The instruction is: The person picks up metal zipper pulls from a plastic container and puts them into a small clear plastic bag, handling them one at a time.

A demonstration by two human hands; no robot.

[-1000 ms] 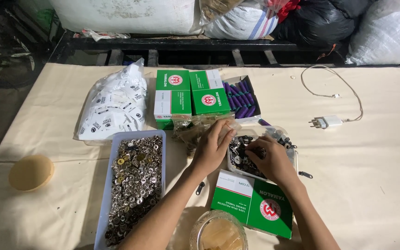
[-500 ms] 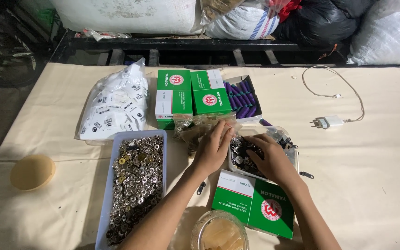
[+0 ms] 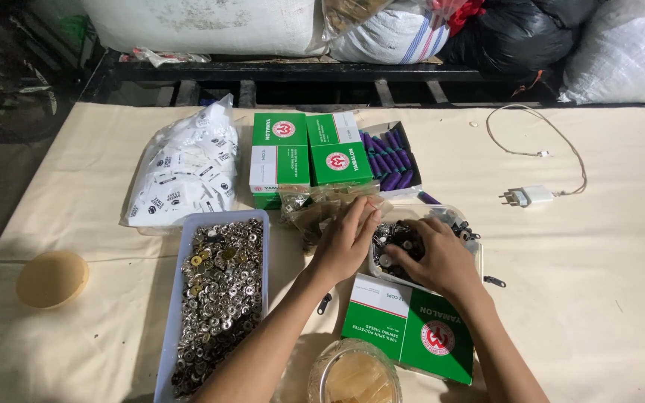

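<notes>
Both hands sit over a clear plastic container of small dark metal parts, near the middle of the bench. The right hand lies palm down with fingers curled into the parts; whether it pinches one I cannot tell. The left hand rests at the container's left edge, fingers together and bent toward the parts, much as half a second ago; the right has shifted only slightly. Just below lies a green box, and beside it a round glass jar. Left of the hands stands a long tray of silver snap buttons. Beyond are two more green boxes, a box of purple spools, a bag of white packets and a white charger.
</notes>
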